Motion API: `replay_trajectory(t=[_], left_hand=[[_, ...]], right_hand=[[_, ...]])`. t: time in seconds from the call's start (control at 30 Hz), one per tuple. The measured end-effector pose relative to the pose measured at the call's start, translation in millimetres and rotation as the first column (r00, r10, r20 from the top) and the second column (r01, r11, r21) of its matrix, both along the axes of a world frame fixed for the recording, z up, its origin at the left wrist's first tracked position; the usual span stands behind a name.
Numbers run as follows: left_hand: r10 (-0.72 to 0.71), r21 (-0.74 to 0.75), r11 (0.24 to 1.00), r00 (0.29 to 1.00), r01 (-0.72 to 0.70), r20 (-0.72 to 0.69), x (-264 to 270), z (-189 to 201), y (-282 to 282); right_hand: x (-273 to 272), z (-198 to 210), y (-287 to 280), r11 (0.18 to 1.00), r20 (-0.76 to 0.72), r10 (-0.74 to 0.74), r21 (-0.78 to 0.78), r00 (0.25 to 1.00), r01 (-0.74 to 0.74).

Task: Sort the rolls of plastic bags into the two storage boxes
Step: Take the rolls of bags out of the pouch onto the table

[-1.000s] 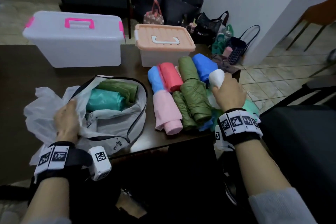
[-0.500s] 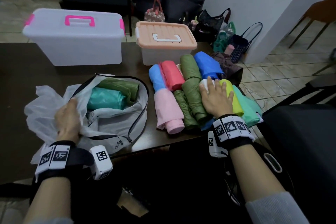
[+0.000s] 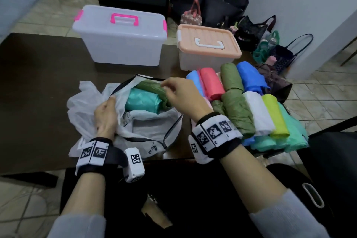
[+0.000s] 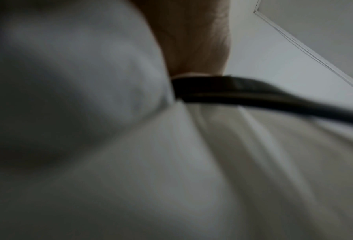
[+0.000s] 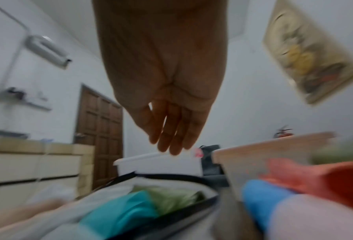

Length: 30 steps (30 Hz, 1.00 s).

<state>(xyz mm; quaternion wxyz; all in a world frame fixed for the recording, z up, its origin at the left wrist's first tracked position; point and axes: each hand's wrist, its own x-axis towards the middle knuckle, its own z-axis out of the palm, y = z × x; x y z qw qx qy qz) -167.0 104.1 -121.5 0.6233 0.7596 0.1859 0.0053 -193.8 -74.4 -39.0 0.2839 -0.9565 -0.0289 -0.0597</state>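
— Head view first: what's the left hand (image 3: 105, 116) doing?
— It grips the rim of the white zip bag (image 3: 146, 131) on the dark surface (image 3: 38, 83), fingers curled into the fabric.
— And the right hand (image 3: 181, 94)?
— It hovers over the bag's mouth, fingers loosely extended, holding nothing, just above the olive roll (image 3: 149, 85) and teal roll (image 3: 142, 102) inside.
— Where are the other rolls?
— Piled to the right: blue roll (image 3: 249, 75), red roll (image 3: 211, 85), white roll (image 3: 257, 112), lime roll (image 3: 276, 116).
— The boxes?
— Pink-handled box (image 3: 123, 44) and peach-lidded box (image 3: 206, 52) stand behind, both lids on.
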Motion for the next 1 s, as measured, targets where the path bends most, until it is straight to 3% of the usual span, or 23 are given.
replay_trajectory(t=[0.1, 0.2, 0.6, 0.7, 0.8, 1.0], left_hand=[[-0.001, 0.008, 1.0, 1.0, 0.001, 0.012, 1.0, -0.6, 0.3], [0.003, 0.0, 1.0, 1.0, -0.003, 0.019, 1.8, -2.0, 0.9], [-0.029, 0.008, 1.0, 0.999, 0.028, 0.028, 3.7, -5.9, 3.0], [-0.03, 0.012, 0.999, 0.999, 0.03, 0.046, 3.8, -6.5, 3.2], [-0.023, 0.002, 1.0, 0.999, 0.023, 0.045, 4.5, -7.0, 3.4], [-0.043, 0.027, 0.999, 0.999, 0.043, 0.01, 0.3, -2.1, -0.2]], right_hand=[[23.0, -19.2, 41.7, 0.981, -0.199, 0.114, -0.132, 0.973, -0.142], [34.1, -32.6, 62.1, 0.936, -0.346, 0.067, -0.302, 0.936, -0.178], [36.4, -45.1, 74.1, 0.931, -0.349, -0.051, -0.356, 0.936, -0.082], [35.5, -42.3, 71.6, 0.96, -0.409, -0.073, -0.276, 0.91, -0.047], [32.6, -28.8, 56.6, 0.998, -0.489, -0.022, -0.059, 0.872, -0.008], [16.9, -9.1, 22.0, 0.961, -0.581, 0.021, 0.237, 0.814, 0.144]])
